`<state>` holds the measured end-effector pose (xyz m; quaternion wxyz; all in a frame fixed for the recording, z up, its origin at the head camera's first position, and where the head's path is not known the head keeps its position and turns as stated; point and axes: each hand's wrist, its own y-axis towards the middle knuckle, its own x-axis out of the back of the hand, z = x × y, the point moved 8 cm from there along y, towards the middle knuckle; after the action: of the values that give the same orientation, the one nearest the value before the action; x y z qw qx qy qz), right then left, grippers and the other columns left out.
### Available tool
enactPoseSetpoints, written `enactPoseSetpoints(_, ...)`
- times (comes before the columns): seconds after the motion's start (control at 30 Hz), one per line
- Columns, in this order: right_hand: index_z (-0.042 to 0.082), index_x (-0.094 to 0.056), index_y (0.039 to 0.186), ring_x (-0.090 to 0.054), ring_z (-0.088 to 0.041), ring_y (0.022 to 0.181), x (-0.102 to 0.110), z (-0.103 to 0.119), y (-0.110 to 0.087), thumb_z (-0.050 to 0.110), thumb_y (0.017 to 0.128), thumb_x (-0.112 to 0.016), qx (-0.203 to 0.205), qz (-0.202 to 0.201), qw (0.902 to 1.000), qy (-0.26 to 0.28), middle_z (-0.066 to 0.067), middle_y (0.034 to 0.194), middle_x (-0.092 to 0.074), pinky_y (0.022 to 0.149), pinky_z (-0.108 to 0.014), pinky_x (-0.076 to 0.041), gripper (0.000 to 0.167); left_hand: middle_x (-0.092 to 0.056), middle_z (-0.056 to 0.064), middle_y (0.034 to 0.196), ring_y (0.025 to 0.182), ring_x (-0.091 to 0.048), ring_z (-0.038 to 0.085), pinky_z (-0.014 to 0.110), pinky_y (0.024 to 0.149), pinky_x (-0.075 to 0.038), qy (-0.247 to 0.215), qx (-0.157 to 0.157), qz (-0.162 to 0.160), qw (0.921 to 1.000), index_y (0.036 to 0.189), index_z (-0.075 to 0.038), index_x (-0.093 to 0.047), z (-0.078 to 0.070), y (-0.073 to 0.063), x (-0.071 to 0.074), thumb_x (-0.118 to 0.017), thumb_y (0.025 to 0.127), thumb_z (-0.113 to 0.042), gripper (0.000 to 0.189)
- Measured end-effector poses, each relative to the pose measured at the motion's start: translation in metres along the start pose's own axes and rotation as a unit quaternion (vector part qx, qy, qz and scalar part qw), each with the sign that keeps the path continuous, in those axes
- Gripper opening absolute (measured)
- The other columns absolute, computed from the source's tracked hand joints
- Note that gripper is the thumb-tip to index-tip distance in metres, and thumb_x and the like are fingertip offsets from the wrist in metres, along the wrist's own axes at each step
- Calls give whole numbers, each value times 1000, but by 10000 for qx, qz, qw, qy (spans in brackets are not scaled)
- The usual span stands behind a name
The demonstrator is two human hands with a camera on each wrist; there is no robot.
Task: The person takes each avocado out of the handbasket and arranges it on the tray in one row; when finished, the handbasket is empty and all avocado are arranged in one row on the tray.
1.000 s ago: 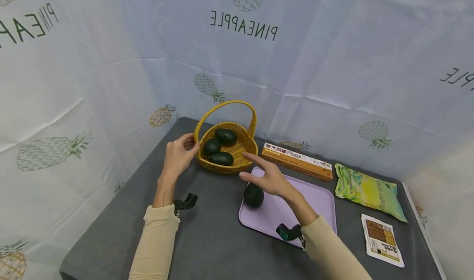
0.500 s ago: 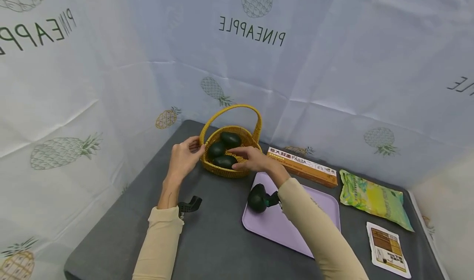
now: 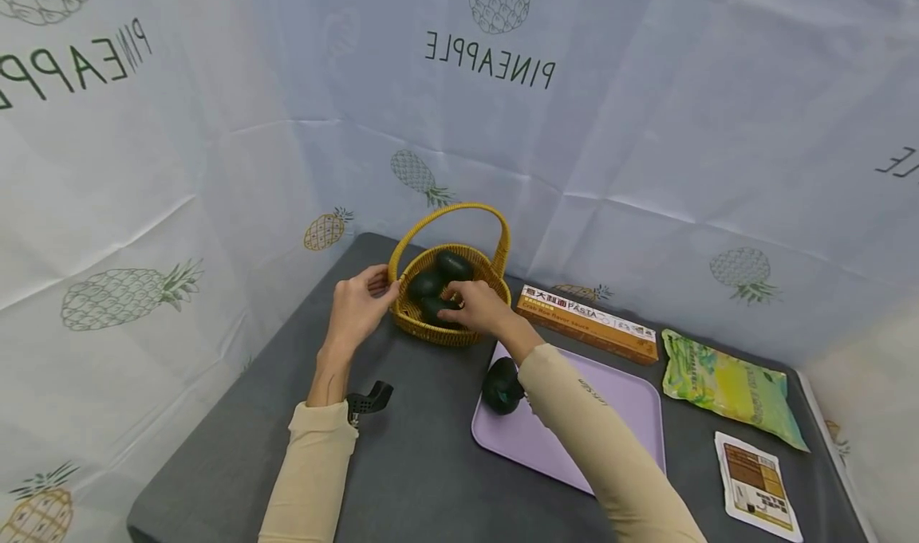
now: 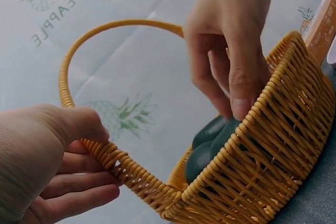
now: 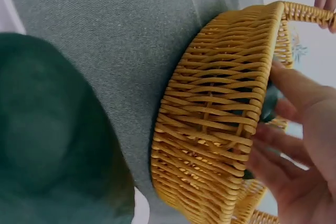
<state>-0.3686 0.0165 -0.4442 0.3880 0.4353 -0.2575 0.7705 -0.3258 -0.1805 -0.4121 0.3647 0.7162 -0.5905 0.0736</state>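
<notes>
Head view: on the dark grey worktop stands a yellow woven basket with a tall arched handle. Three smooth, dark green, egg-shaped avocados lie inside it. The left hand, at the basket's left side, pinches the foot of the handle. The right hand reaches in over the basket's right front rim, thumb and fingers curled about the front avocado. A fourth avocado sits on a lilac rectangular tray to the basket's right front; an orange-and-white pasta box is just right of the basket.

Left wrist view: the left thumb presses the handle against the fingers; the right fingers point down within the basket, touching an avocado.

Right wrist view: behind the basket's wall, the right fingers stand narrow around a mostly hidden avocado.
</notes>
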Motion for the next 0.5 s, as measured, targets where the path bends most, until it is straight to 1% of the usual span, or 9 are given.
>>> enactPoseSetpoints(0.03,7,-70,125,-71,-26,99,1,-1,1,35,99,-75,-176,-25,9998,-82,-13,115,-73,87,-42,-61,39,-78,23,111,98,-77,35,47,84,-66,-6,-3,13,10000,128,3,-71,0,0,0,-73,99,-15,35)
enactPoseSetpoints(0.07,7,-70,120,-70,-23,89,1,-2,2,37,100,-73,-357,-16,9992,-167,-12,108,-73,80,-39,-60,37,-78,23,111,98,-77,35,47,84,-66,-8,-2,21,10000,128,3,-71,0,0,0,-73,99,-15,35)
enactPoseSetpoints(0.13,5,-67,112,-64,-20,75,0,-4,3,41,102,-69,-635,81,9974,-342,-10,94,-68,68,-34,-55,37,-77,23,111,99,-77,35,47,85,-66,-16,0,30,10000,128,3,-71,1,1,0,-72,99,-15,34)
enactPoseSetpoints(0.2,4,-62,108,-58,-21,72,0,-3,4,40,104,-66,-689,118,9966,-442,-10,88,-62,65,-33,-49,36,-78,23,111,98,-77,35,47,85,-66,-12,-12,18,10000,128,3,-71,1,1,0,-72,100,-15,34)
enactPoseSetpoints(0.27,4,-58,108,-57,-23,77,1,-1,4,34,105,-65,-514,30,9980,-362,-11,92,-59,67,-35,-48,31,-78,23,110,98,-77,35,47,84,-66,-1,-17,2,10000,128,3,-71,0,2,1,-72,99,-15,34)
enactPoseSetpoints(0.3,3,-58,112,-60,-24,84,1,2,4,29,106,-64,-333,-34,9989,-339,-12,99,-61,73,-36,-51,28,-78,23,110,98,-77,35,47,84,-66,3,-16,0,10000,128,3,-71,0,2,1,-73,99,-15,34)
enactPoseSetpoints(0.37,4,-60,124,-62,-29,92,1,6,4,20,107,-60,47,-119,9996,-260,-15,117,-64,82,-42,-53,23,-78,23,110,98,-77,35,47,84,-66,11,0,11,10000,128,3,-71,0,1,1,-73,99,-15,35)
enactPoseSetpoints(0.43,7,-62,135,-65,-33,94,-1,8,3,13,108,-57,331,-86,9992,-224,-15,131,-65,87,-45,-55,28,-78,23,111,98,-77,34,46,84,-66,19,18,27,10000,129,4,-70,0,1,0,-73,99,-15,35)
enactPoseSetpoints(0.5,11,-64,141,-68,-33,102,-4,9,2,16,109,-56,462,78,9983,-339,-13,138,-65,94,-46,-57,33,-78,23,111,98,-77,34,46,84,-66,21,17,15,10000,129,4,-70,0,0,1,-73,99,-15,35)
